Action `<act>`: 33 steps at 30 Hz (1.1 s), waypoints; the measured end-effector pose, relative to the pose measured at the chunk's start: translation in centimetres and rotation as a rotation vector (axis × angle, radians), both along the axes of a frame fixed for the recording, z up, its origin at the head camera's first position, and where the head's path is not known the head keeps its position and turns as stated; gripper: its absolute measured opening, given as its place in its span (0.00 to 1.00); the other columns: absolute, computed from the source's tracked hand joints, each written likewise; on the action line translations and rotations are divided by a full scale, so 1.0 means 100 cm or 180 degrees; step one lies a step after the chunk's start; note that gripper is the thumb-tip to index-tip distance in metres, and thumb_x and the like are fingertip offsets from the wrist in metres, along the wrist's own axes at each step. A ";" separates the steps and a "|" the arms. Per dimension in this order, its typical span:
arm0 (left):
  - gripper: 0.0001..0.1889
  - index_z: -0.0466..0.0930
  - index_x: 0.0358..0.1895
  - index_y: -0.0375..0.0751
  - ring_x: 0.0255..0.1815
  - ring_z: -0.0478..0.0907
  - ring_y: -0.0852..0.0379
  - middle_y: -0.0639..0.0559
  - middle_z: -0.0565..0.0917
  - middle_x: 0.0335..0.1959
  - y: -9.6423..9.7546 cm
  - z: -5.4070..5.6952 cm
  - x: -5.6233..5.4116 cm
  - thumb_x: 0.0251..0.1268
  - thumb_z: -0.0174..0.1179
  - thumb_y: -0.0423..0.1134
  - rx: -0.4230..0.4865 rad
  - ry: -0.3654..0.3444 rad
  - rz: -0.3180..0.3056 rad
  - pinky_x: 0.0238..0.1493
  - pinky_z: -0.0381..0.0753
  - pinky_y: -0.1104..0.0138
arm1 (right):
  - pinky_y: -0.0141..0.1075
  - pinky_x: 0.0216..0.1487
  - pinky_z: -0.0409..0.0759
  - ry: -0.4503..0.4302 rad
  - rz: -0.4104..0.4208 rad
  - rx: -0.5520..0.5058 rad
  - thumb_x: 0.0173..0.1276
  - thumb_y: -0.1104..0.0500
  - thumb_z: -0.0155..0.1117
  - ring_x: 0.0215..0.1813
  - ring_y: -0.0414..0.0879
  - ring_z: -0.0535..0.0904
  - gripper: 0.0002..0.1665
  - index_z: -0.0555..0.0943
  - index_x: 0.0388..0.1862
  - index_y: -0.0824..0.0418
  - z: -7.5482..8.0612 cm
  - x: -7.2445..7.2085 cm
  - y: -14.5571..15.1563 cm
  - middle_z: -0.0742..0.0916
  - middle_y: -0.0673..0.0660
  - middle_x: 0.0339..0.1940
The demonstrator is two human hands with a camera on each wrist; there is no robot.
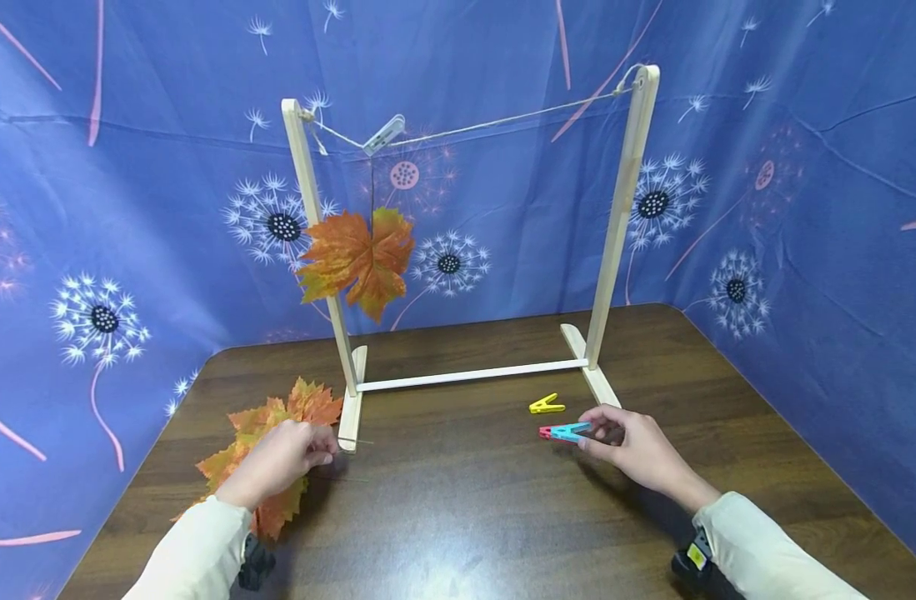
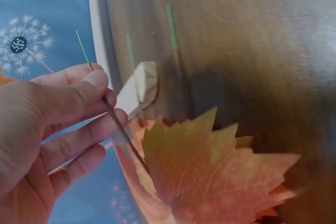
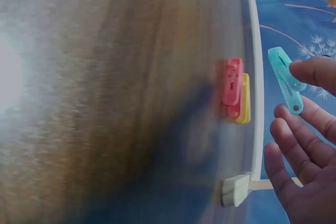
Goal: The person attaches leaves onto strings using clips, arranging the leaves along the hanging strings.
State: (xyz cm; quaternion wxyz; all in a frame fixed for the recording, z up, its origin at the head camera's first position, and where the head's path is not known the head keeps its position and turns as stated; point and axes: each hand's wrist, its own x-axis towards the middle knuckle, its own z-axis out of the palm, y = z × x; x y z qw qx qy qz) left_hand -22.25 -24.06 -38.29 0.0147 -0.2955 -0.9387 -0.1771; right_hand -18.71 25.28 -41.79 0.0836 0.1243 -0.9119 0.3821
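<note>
Sleeves, cream [image 1: 195, 550], come in at 8 and 4 o'clock of head view. Left hand [image 1: 285, 458], 8 o'clock, pinches stem [image 2: 126, 132] of an orange-green maple leaf [image 2: 197, 177], thumb against fingers; leaf hangs over more maple leaves [image 1: 251, 421] on the brown wood-grain table [image 1: 458, 483]. Right hand [image 1: 633, 450], 4 o'clock, pinches light-blue clothespin [image 3: 286, 80] between thumb and fingertips, above table. Red clothespin [image 3: 232, 87] lies at 5 o'clock, yellow clothespin [image 1: 548, 405] just past it. Farther: wooden stand [image 1: 473, 375], uprights at 10 and 2 o'clock. String [image 1: 503, 125] between tops, sagging toward 11 o'clock where white clothespin [image 1: 385, 135] clips the hung maple leaf [image 1: 360, 258] by its stem, blade at 9 to 10 o'clock. Blue dandelion-print backdrop [image 1: 488, 50] behind.
</note>
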 end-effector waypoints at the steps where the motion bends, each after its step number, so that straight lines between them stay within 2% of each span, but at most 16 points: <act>1: 0.07 0.86 0.31 0.45 0.27 0.80 0.66 0.61 0.85 0.26 0.001 0.003 -0.001 0.59 0.71 0.27 0.0016 -0.0016 -0.0017 0.28 0.79 0.67 | 0.32 0.32 0.76 0.0043 -0.0008 -0.0008 0.63 0.58 0.77 0.32 0.37 0.77 0.13 0.85 0.44 0.58 0.001 -0.001 0.000 0.83 0.45 0.30; 8: 0.06 0.85 0.33 0.42 0.26 0.78 0.67 0.60 0.84 0.25 0.007 0.021 -0.006 0.61 0.69 0.26 0.0132 -0.0099 -0.0110 0.28 0.78 0.68 | 0.33 0.33 0.79 0.0345 0.0030 -0.0131 0.64 0.58 0.76 0.34 0.36 0.79 0.13 0.86 0.46 0.61 0.013 -0.008 -0.004 0.85 0.45 0.29; 12: 0.06 0.85 0.33 0.42 0.27 0.79 0.65 0.57 0.85 0.27 0.014 0.033 -0.009 0.63 0.68 0.27 0.0254 -0.0135 -0.0128 0.29 0.78 0.67 | 0.33 0.33 0.79 0.0404 0.0021 -0.0179 0.63 0.58 0.77 0.34 0.36 0.79 0.16 0.85 0.47 0.62 0.026 -0.013 -0.005 0.85 0.46 0.30; 18: 0.05 0.84 0.35 0.42 0.25 0.78 0.67 0.61 0.84 0.25 0.025 0.049 -0.014 0.64 0.67 0.27 0.0450 -0.0129 -0.0075 0.28 0.76 0.68 | 0.33 0.32 0.79 0.0360 -0.0005 -0.0184 0.64 0.57 0.77 0.33 0.41 0.80 0.16 0.85 0.47 0.61 0.049 -0.022 -0.007 0.85 0.49 0.31; 25: 0.05 0.85 0.40 0.39 0.21 0.77 0.65 0.57 0.86 0.27 0.041 0.063 -0.019 0.65 0.66 0.26 0.0854 -0.0160 0.0031 0.24 0.75 0.68 | 0.32 0.33 0.78 0.0412 0.0060 -0.0219 0.66 0.56 0.75 0.35 0.43 0.80 0.16 0.85 0.49 0.62 0.071 -0.033 -0.012 0.84 0.51 0.32; 33: 0.04 0.86 0.40 0.41 0.29 0.84 0.59 0.53 0.88 0.32 0.058 0.078 -0.025 0.66 0.67 0.29 0.1069 -0.0140 0.0131 0.32 0.80 0.64 | 0.32 0.32 0.76 0.0487 0.0057 -0.0201 0.65 0.55 0.76 0.34 0.45 0.80 0.18 0.85 0.50 0.60 0.094 -0.040 -0.017 0.86 0.52 0.33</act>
